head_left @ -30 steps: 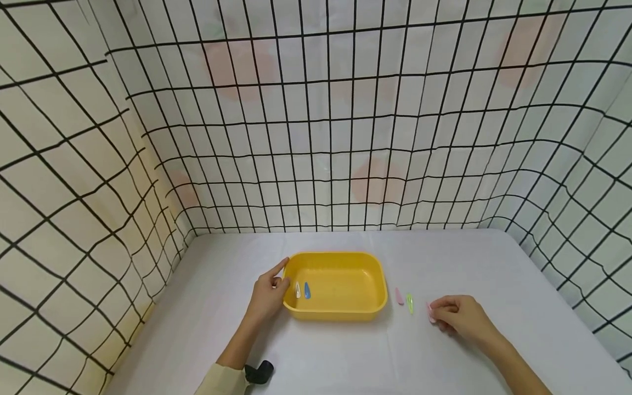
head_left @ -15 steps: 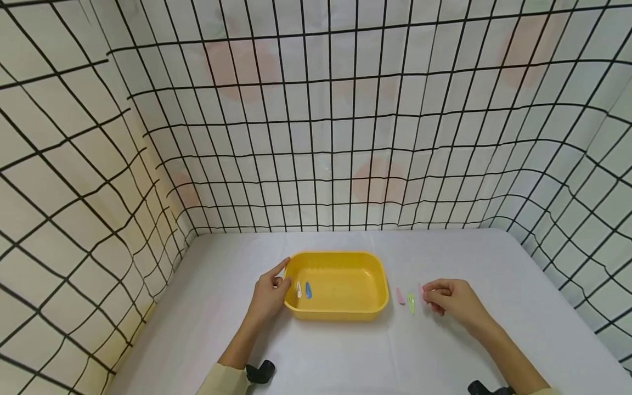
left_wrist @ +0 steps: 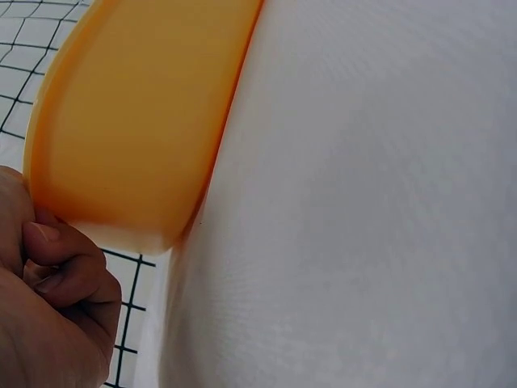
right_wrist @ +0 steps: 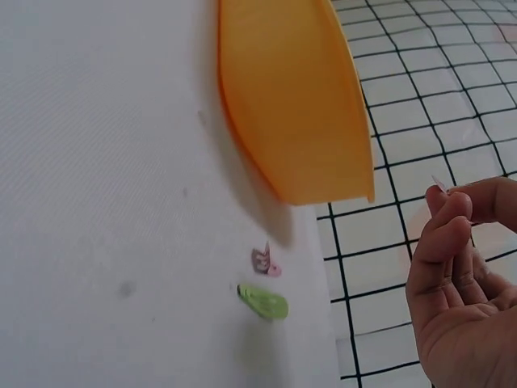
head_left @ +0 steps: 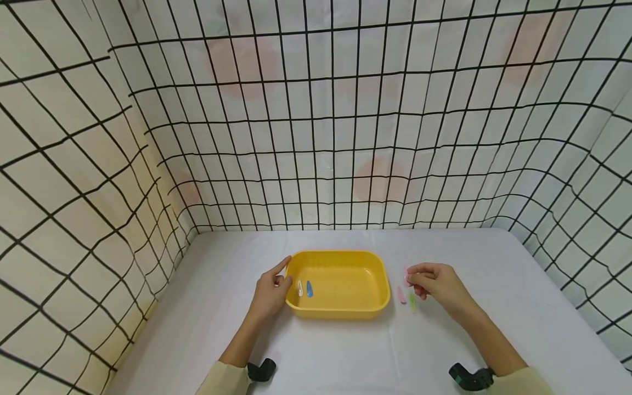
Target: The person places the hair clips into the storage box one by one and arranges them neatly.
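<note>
A yellow plastic tray stands on the table with a white hair clip and a blue hair clip lying in its left part. At its left end, my left hand holds the rim, the index finger stretched toward the back corner and the other fingers curled. My right hand pinches a pink hair clip between thumb and fingertips, just right of the tray. Below it on the table lie another pink hair clip and a green hair clip. The right wrist view shows this green clip closer.
A white cloth covers the table. White walls with a black grid rise behind and on both sides. Black wrist devices sit on both forearms.
My right hand has moved left and away from me with the pink hair clip, from beyond the green clip to near the tray. My left hand stays at the tray's rim.
</note>
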{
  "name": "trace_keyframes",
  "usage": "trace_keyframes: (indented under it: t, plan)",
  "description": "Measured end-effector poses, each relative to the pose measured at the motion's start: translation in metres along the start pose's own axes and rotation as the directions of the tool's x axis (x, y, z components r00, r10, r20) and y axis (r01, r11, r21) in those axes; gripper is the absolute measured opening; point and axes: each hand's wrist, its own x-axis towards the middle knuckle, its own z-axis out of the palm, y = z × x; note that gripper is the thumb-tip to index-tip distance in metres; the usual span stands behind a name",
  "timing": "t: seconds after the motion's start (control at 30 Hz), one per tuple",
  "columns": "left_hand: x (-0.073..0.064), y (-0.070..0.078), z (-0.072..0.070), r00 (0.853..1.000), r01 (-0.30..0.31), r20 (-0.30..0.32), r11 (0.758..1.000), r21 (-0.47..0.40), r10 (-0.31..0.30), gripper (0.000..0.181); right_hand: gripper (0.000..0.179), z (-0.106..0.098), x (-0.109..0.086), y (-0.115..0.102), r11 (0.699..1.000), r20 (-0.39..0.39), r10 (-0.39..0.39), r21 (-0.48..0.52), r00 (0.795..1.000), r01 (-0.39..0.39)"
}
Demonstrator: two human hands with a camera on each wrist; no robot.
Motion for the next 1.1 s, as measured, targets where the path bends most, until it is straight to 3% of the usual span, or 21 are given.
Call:
trace_keyframes:
  t: [0.6,0.9,1.1]
  plan:
    - [0.0,-0.002,0.0,1.0,0.0,0.004,1.0,-0.021,0.0,0.054,0.034,0.029,0.021,-0.027,0.988,0.064,-0.056,0.145,0.996,0.046]
    - [0.002,-0.003,0.001,1.0,-0.03,0.008,0.999,-0.02,0.03,0.054,0.036,0.044,0.028,-0.042,0.99,0.109,-0.065,0.134,0.992,0.05]
    - [0.002,-0.003,0.0,1.0,-0.002,0.002,1.0,-0.018,0.002,0.054,0.031,0.061,0.039,-0.046,0.988,0.129,-0.068,0.149,0.989,0.049]
